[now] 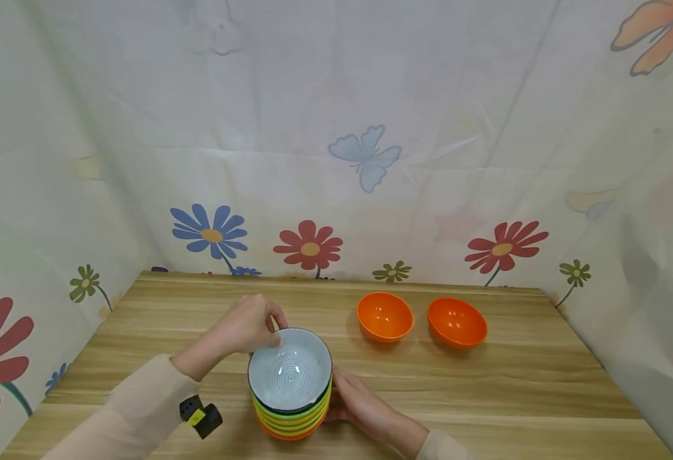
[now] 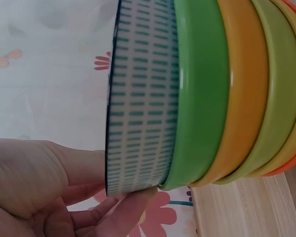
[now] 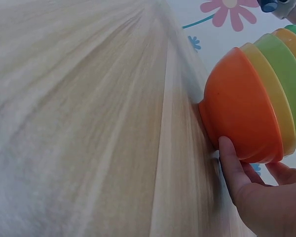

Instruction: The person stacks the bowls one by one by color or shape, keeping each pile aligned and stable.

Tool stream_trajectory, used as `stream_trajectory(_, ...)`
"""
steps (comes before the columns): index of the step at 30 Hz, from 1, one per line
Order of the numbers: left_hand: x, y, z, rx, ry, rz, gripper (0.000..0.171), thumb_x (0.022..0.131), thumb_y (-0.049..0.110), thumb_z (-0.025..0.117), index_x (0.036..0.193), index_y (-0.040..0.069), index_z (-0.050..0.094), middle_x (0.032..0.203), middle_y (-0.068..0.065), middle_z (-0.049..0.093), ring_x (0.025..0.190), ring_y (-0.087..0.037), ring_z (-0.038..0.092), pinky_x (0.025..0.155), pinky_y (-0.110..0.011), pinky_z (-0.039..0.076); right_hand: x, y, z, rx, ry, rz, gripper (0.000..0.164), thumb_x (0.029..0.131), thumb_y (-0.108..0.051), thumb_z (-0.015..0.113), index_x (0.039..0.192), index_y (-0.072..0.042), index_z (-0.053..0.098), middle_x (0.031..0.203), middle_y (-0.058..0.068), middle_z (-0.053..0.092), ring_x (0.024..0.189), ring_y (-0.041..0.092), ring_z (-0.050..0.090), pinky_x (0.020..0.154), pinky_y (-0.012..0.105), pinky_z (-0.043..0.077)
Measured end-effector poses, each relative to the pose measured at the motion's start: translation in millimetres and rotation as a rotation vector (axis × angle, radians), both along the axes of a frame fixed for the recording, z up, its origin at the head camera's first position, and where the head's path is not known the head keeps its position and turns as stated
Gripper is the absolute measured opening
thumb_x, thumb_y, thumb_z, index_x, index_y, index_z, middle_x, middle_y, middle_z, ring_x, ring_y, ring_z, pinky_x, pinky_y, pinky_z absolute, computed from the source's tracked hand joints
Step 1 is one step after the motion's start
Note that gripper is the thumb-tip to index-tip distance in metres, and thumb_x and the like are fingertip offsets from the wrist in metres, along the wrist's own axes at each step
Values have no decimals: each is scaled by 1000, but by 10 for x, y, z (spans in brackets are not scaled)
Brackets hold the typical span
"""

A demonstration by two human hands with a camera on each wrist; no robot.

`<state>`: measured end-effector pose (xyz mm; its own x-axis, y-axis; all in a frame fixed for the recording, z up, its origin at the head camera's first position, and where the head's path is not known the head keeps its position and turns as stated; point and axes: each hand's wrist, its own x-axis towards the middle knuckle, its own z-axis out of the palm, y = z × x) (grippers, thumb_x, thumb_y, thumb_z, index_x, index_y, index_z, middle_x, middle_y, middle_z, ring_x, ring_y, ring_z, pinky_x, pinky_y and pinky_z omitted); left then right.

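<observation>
A stack of nested bowls stands on the wooden table, with a pale grey-blue bowl [image 1: 290,377] on top. Its dark rim and green-dashed outer wall face the left wrist camera. My left hand [image 1: 252,326] pinches that top bowl by the rim, thumb on the inside and fingers outside. Under it come a green bowl [image 2: 202,94], an orange-yellow bowl [image 2: 246,89], more yellow and green ones, and an orange bowl [image 3: 241,108] at the bottom. Against the stack's right side, my right hand [image 1: 365,406] touches the lower bowls with fingers spread and fairly straight.
Two separate orange bowls, one [image 1: 385,317] nearer the middle and another [image 1: 457,322] to its right, sit toward the back of the table [image 1: 514,390]. A flower-printed cloth [image 1: 428,211] hangs behind the table and along its sides.
</observation>
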<state>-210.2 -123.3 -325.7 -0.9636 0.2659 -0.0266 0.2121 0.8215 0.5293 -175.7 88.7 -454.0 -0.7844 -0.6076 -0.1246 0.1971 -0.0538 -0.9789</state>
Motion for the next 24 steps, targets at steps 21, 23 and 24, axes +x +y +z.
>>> stream_trajectory(21,-42,15,-54,12,-11,-8,17,65,9,82,70,16,67,64,0,57,57,-15,51,47,-23,46,6,-15,5,-10,2,-15,59,100,-41,30,140,1,29,126,17,50,104,22,55,84,46,51)
stream_trajectory(23,-42,15,-48,12,-11,-12,17,65,10,82,70,16,67,64,0,56,56,-15,51,46,-23,46,7,-15,9,-7,-1,-16,59,99,-42,31,140,1,29,127,17,50,104,22,55,84,45,51)
stream_trajectory(24,-40,15,-44,11,-10,-14,17,65,10,82,70,16,67,63,0,56,56,-15,51,46,-23,46,7,-16,10,-7,-1,-16,60,99,-42,31,140,1,29,127,17,50,104,22,55,84,45,51)
